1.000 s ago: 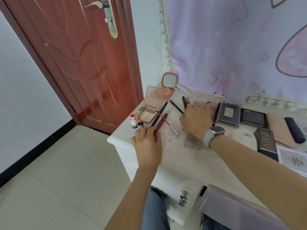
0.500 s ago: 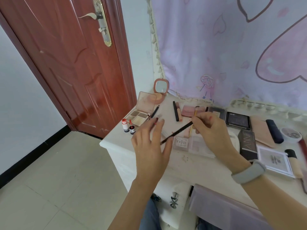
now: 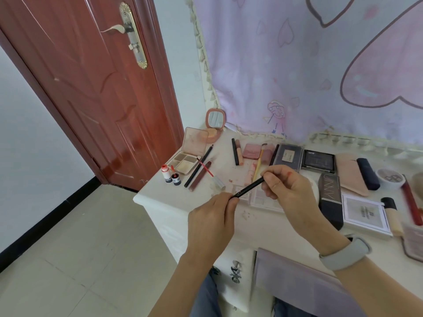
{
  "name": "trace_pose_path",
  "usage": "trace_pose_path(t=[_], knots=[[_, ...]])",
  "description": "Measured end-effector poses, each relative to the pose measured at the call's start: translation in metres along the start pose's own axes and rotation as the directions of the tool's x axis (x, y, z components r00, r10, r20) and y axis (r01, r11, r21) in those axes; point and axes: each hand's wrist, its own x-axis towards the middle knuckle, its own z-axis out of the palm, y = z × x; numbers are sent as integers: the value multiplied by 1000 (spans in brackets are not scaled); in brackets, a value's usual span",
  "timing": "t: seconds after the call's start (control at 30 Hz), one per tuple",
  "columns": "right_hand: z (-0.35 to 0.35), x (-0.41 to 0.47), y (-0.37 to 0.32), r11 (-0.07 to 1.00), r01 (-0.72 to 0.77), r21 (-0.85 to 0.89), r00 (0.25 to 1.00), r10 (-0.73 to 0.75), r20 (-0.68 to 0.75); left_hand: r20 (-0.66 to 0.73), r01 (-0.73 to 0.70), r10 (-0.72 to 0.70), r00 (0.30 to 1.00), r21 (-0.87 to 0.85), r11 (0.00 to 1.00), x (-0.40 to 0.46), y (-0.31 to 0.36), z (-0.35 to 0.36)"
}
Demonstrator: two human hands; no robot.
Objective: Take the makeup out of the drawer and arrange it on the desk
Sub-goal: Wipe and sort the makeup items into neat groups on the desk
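Observation:
A thin black makeup pencil [image 3: 248,187] is held in the air above the white desk [image 3: 196,197]. My right hand [image 3: 286,191] pinches its upper end, and my left hand [image 3: 211,223] pinches its lower end. Laid out on the desk are an open eyeshadow palette [image 3: 186,160], two small red-capped bottles [image 3: 170,176], two dark pencils [image 3: 199,171], a pink round mirror compact [image 3: 214,124], lip tubes [image 3: 238,152], a pink blush compact [image 3: 251,151] and two black palettes [image 3: 318,160]. The drawer [image 3: 297,280] stands open below the desk edge.
A red wooden door [image 3: 91,88] is at the left, a lilac curtain [image 3: 320,65] behind the desk. Boxes [image 3: 364,212], a black carton [image 3: 330,197], a pink pouch [image 3: 350,175] and a red pen [image 3: 412,202] crowd the right side. Tiled floor [image 3: 68,248] lies left.
My right hand lifted the black pencil off the desk. My left hand rose from the desk's left part and took hold of the pencil's lower end. The camera tilted up.

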Motion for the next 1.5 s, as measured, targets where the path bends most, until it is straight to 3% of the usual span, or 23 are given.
trace_pose_path(t=[0.3, 0.47, 0.9, 1.07, 1.17, 1.23, 1.3, 1.43, 1.5], knots=[[-3, -4, 5, 999, -46, -21, 999, 46, 16, 85, 92, -83, 993, -110, 990, -3, 6, -3], [-3, -5, 2, 999, -25, -20, 997, 26, 66, 138, 12, -11, 990, -7, 1000, 2, 10, -8], [-7, -8, 7, 990, 18, -139, 991, 1, 136, 186, 141, -114, 976, -135, 981, -1, 10, -3], [-10, -2, 3, 990, 3, -142, 993, 14, 117, 336, 181, -123, 934, -145, 973, 7, 4, -7], [-17, 14, -6, 999, 7, -40, 999, -9, -44, 453, 391, -250, 855, -249, 886, 17, -2, -6], [-26, 29, -13, 999, 33, -38, 984, -39, -172, 577, 616, -364, 731, -330, 715, 31, -10, -5], [-31, 47, -17, 992, 24, -121, 973, -51, -225, 621, 714, -421, 661, -349, 607, 50, -15, -2], [-34, 85, -12, 943, -63, -325, 983, 3, -184, 484, 721, -540, 688, -370, 586, 105, -22, 22], [-36, 104, -6, 908, -90, -409, 984, 17, -178, 434, 715, -577, 692, -304, 630, 132, -29, 43]])
